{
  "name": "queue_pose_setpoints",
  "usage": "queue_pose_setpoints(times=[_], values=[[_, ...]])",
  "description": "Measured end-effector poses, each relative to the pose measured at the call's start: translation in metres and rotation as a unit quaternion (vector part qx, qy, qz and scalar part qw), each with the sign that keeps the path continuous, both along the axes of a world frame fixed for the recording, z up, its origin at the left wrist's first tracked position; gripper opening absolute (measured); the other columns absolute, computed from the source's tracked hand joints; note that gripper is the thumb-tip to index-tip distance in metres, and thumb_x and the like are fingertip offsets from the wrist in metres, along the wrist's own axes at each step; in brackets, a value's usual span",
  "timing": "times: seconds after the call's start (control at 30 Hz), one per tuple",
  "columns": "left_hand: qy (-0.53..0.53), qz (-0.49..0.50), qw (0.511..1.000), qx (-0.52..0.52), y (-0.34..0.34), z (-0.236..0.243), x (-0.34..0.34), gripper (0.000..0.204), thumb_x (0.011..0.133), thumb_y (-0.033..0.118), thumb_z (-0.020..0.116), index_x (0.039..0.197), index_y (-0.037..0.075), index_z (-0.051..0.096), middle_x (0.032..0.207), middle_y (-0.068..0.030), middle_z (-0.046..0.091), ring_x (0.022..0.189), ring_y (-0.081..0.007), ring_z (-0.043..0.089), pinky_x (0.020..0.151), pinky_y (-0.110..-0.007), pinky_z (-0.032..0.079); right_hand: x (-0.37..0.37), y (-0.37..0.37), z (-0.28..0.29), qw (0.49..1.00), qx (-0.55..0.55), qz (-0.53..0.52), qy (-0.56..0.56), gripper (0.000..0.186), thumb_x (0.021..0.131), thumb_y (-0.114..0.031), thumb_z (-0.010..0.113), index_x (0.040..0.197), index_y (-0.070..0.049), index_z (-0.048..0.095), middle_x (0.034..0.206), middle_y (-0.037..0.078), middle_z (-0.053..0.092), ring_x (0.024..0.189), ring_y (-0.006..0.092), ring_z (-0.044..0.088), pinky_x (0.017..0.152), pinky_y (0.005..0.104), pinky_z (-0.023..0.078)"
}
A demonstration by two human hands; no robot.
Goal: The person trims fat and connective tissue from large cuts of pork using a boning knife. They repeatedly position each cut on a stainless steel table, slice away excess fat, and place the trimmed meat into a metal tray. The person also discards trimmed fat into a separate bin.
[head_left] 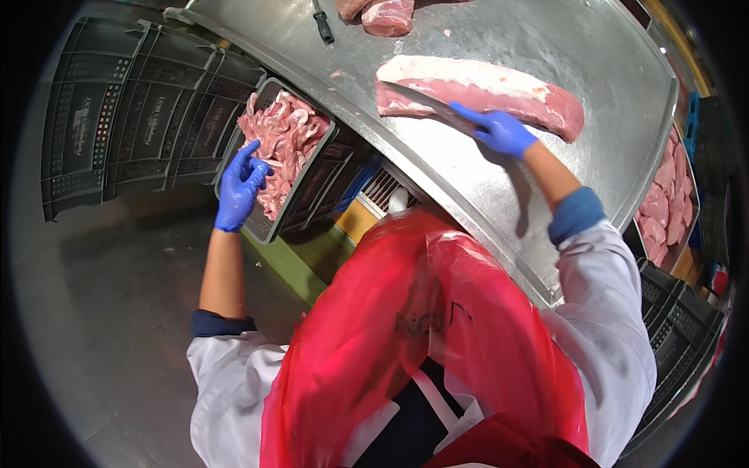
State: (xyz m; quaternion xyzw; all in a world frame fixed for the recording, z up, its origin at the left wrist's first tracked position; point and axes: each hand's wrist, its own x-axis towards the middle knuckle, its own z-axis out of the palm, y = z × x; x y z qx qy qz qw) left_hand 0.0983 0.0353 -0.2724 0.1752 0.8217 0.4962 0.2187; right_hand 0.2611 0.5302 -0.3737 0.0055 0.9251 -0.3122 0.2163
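Note:
A long pork loin [499, 87], pale fat along its far side and pink meat on the near side, lies across the metal table. My right hand [505, 134], in a blue glove, is closed around a knife [425, 98]. The blade points left over the loin's near side; whether it touches the meat I cannot tell. Off the table's left edge, my gloved left hand [243, 186] hovers at a grey crate [282, 228] heaped with pink meat trimmings [287, 136]. Its fingers are apart, with nothing plainly held.
The metal table [460, 168] has a raised rim. At its far side lie more meat pieces [388, 17] and a black-handled tool [322, 27]. Dark stacked crates [144, 117] stand on the left. A container of meat slices [665, 201] sits beyond the right edge, above a black crate [675, 327].

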Motion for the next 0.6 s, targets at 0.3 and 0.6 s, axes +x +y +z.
queue_pose_setpoints(times=[0.3,0.6], values=[[0.218,-0.047,0.975,0.016,0.148,-0.118,0.027,0.037,0.084,0.014,0.075,0.116,0.001,0.062,0.08,-0.0065,0.059,0.068,-0.0155,0.058,0.065,-0.03,0.05,-0.004,-0.066,-0.052,0.884,-0.338,-0.282,0.156,0.07,0.096,-0.024,0.058,0.158,-0.023,0.027,0.138,0.016,0.059,0.104,0.0217,0.066,0.094,0.0352,0.05],[0.52,-0.172,0.817,-0.177,0.273,-0.178,0.02,0.025,0.082,0.029,0.069,0.096,0.011,0.061,0.089,-0.0098,0.057,0.091,-0.03,0.056,0.08,-0.046,0.041,0.018,-0.013,-0.062,0.893,-0.216,-0.343,0.194,0.076,0.089,-0.01,0.061,0.157,-0.03,0.033,0.077,0.003,0.058,0.063,0.0083,0.045,0.064,0.0266,0.046]])
